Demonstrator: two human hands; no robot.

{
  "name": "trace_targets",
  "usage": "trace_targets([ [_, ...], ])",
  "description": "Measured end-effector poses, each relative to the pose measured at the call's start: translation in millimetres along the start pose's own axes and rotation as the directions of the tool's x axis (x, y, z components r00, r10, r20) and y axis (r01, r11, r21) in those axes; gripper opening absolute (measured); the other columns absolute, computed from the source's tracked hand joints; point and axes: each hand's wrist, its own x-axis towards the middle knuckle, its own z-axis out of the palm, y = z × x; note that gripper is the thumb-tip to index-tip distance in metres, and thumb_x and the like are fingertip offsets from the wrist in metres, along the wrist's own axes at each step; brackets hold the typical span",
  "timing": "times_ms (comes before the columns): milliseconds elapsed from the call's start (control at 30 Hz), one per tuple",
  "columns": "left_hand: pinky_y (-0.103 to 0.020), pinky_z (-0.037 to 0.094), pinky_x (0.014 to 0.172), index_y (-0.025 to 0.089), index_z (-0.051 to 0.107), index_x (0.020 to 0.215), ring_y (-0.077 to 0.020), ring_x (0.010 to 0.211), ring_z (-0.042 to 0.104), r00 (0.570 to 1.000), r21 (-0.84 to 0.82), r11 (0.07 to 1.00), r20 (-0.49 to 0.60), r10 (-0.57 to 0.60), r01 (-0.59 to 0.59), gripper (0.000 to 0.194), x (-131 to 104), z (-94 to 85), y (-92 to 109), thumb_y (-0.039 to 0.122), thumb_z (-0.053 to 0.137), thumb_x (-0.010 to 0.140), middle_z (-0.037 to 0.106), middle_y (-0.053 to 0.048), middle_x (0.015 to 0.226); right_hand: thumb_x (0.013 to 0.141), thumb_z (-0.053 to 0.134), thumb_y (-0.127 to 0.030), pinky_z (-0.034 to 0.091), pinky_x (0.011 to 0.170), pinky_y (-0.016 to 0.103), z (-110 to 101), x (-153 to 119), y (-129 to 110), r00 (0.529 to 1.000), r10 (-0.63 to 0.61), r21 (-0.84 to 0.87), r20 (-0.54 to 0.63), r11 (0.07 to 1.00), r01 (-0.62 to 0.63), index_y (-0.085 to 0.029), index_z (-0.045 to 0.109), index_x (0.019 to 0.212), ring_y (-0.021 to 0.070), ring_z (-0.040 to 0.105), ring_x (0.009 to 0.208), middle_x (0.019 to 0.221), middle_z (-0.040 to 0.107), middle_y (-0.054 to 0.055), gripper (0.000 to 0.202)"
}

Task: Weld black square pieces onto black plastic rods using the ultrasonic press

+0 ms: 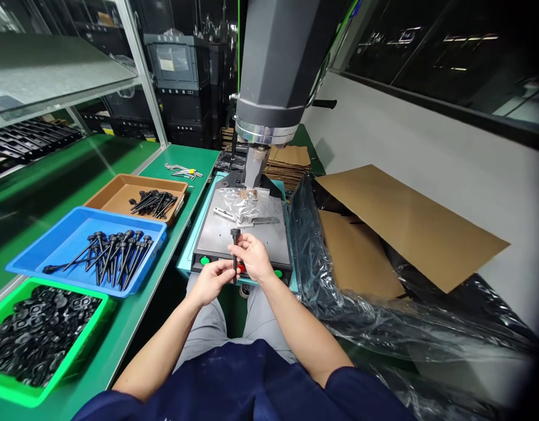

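Upright between my hands, in front of the press base, is a black ribbed rod with a knob-like head. My left hand pinches its lower end, and my right hand grips it just under the head. The fingers of both hands hide part of the shaft. Behind them lies the grey metal plate of the press, which carries a plastic-covered fixture. Above the fixture hangs the press head. Green buttons and a red button sit on the base's front, close to my hands.
On the green bench at left stand a blue tray of similar rods, a brown tray of black pieces and a green bin of small black parts. Pliers lie behind. At right, cardboard sheets rest on a plastic-lined box.
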Motion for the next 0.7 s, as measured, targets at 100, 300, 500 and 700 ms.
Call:
trace_targets([
  [100, -0.029, 0.049, 0.068, 0.015, 0.072, 0.093, -0.0173, 0.073, 0.063, 0.999, -0.05, 0.999, -0.04, -0.017, 0.015, 0.033, -2.0, -3.4, -4.4, 0.041, 0.077, 0.073, 0.07, -0.007, 0.081, 0.061, 0.082, -0.032, 0.041, 0.043, 0.019, 5.6, 1.4, 3.4, 1.0, -0.021, -0.017, -0.016, 1.0, 0.02, -0.019, 0.054, 0.087, 0.0092, 0.051, 0.051, 0.065, 0.06, -0.005, 0.04],
  [300, -0.029, 0.049, 0.066, 0.016, 0.072, 0.09, -0.0151, 0.066, 0.061, 0.988, -0.072, 0.997, -0.151, 0.012, -0.023, 0.034, -6.0, -12.1, -15.5, 0.035, 0.084, 0.064, 0.07, -0.004, 0.078, 0.063, 0.081, -0.034, 0.04, 0.042, 0.02, 17.0, 2.5, 8.7, 1.0, -0.011, -0.042, 0.002, 0.999, 0.011, -0.021, 0.054, 0.086, 0.0101, 0.051, 0.052, 0.068, 0.06, -0.005, 0.039],
  [500, -0.03, 0.05, 0.071, 0.018, 0.073, 0.087, -0.0157, 0.068, 0.06, 0.967, 0.04, 0.996, -0.241, 0.084, -0.076, 0.029, -11.0, -16.9, -14.4, 0.033, 0.083, 0.064, 0.07, -0.004, 0.078, 0.062, 0.084, -0.036, 0.042, 0.05, 0.021, 23.8, 2.2, 9.9, 0.999, -0.005, -0.018, 0.039, 1.0, 0.005, -0.02, 0.057, 0.086, 0.0135, 0.059, 0.063, 0.073, 0.066, 0.0, 0.039],
  [700, -0.03, 0.05, 0.071, 0.018, 0.073, 0.087, -0.0158, 0.067, 0.059, 0.96, 0.09, 0.993, -0.26, 0.103, -0.082, 0.027, -12.9, -18.3, -17.1, 0.032, 0.081, 0.065, 0.068, -0.004, 0.077, 0.064, 0.083, -0.038, 0.044, 0.053, 0.022, 25.2, -1.2, 8.9, 0.998, -0.014, -0.035, 0.053, 0.999, 0.016, -0.02, 0.059, 0.087, 0.0141, 0.061, 0.065, 0.074, 0.067, 0.001, 0.038],
])
